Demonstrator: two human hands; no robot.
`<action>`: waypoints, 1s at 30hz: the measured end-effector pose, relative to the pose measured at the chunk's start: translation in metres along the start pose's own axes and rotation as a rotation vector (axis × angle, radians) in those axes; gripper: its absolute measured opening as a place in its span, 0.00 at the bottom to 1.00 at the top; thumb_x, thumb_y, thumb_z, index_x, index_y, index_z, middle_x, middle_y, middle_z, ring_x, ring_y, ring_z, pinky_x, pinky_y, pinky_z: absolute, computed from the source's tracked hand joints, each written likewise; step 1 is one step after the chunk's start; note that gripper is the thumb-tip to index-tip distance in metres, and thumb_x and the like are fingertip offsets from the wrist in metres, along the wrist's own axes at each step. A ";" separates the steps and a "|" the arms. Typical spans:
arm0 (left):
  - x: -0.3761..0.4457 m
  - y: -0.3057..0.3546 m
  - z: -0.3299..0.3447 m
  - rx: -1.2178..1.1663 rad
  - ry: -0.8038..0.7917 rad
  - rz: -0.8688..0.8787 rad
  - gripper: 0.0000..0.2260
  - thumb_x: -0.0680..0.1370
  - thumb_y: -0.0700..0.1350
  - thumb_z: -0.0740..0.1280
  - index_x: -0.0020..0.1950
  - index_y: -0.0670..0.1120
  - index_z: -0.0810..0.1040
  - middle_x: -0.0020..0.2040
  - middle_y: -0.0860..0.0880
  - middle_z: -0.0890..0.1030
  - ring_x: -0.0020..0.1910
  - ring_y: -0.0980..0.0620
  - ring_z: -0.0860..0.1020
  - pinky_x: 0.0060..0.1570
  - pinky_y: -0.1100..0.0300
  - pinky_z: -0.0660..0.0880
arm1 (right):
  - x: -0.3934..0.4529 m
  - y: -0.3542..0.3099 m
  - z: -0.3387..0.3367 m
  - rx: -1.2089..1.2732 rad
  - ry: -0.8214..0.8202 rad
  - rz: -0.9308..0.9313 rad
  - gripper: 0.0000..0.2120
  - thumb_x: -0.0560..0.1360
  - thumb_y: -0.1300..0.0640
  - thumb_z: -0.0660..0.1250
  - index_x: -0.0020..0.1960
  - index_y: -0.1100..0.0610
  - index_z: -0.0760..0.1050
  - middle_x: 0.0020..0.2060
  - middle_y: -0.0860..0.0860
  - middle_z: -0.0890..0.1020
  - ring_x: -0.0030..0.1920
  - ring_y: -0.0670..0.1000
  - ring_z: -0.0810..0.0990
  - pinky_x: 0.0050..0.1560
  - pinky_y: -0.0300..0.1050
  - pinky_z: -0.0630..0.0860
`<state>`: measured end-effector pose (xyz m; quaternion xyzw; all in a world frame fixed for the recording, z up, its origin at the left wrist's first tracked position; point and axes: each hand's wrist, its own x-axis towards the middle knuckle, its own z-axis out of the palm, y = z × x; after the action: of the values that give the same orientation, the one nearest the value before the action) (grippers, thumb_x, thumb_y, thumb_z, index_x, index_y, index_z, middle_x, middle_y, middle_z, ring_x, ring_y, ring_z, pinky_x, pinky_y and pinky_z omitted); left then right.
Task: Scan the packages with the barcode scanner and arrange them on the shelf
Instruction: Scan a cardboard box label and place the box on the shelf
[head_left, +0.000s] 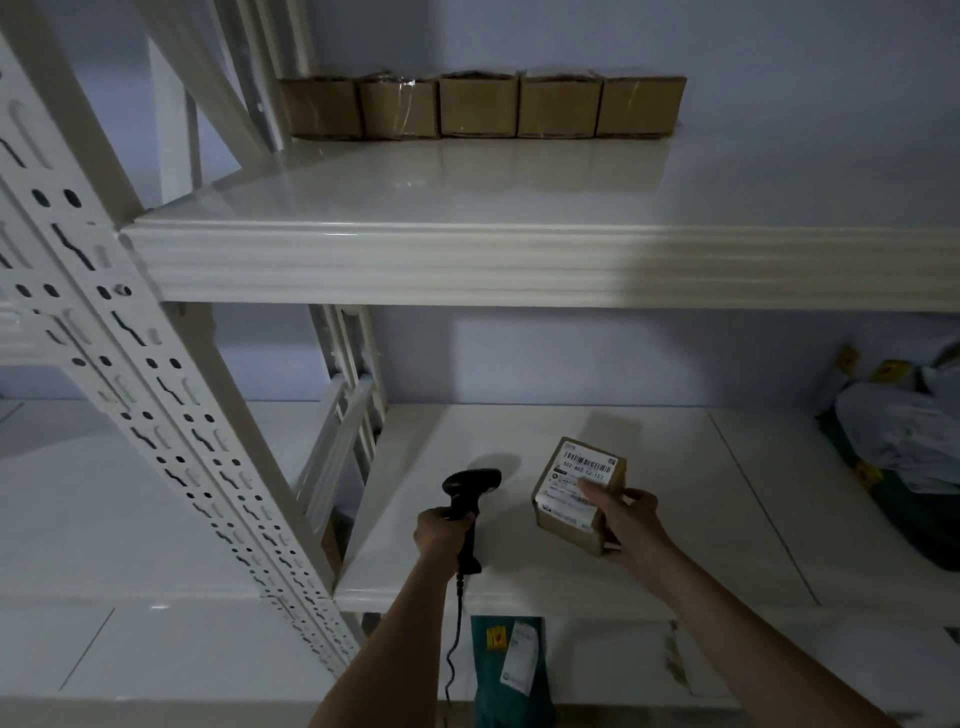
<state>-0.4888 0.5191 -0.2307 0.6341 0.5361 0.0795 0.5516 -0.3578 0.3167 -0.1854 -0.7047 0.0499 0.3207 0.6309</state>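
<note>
My right hand (626, 519) grips a small brown cardboard box (576, 493) over the middle shelf (675, 519), its white barcode label facing up toward me. Left of it, my left hand (441, 532) holds the black barcode scanner (467, 488) by its handle, with the scanner head beside the box and its cable hanging down. Several similar brown boxes (480, 106) stand in a row at the back of the upper shelf (467, 192).
Grey and green mailer bags (904, 441) are piled at the right end of the middle shelf. A green bag with a label (511, 665) lies on the shelf below. A perforated white upright (171, 415) stands to the left.
</note>
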 end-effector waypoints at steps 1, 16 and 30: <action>0.002 -0.001 0.000 0.036 -0.001 0.006 0.17 0.77 0.47 0.71 0.63 0.40 0.80 0.56 0.40 0.82 0.55 0.41 0.80 0.57 0.54 0.77 | 0.001 0.000 0.002 -0.013 0.002 0.002 0.38 0.68 0.47 0.80 0.68 0.56 0.63 0.53 0.55 0.84 0.49 0.55 0.86 0.38 0.49 0.84; -0.017 0.015 -0.026 0.547 0.007 0.214 0.14 0.78 0.43 0.63 0.61 0.40 0.77 0.59 0.41 0.80 0.58 0.43 0.77 0.59 0.56 0.73 | -0.033 -0.008 0.022 -0.051 -0.039 -0.053 0.24 0.73 0.44 0.74 0.63 0.55 0.76 0.52 0.54 0.86 0.51 0.56 0.86 0.45 0.51 0.84; -0.228 0.119 0.024 -0.128 -0.362 0.638 0.15 0.82 0.52 0.58 0.68 0.55 0.71 0.61 0.53 0.79 0.53 0.56 0.78 0.46 0.68 0.72 | -0.136 -0.076 -0.050 -0.115 -0.166 -0.308 0.18 0.78 0.40 0.65 0.64 0.45 0.76 0.56 0.48 0.85 0.56 0.51 0.83 0.63 0.55 0.78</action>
<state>-0.4958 0.3512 -0.0347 0.7373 0.1991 0.1675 0.6235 -0.4097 0.2400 -0.0498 -0.7101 -0.1295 0.2796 0.6331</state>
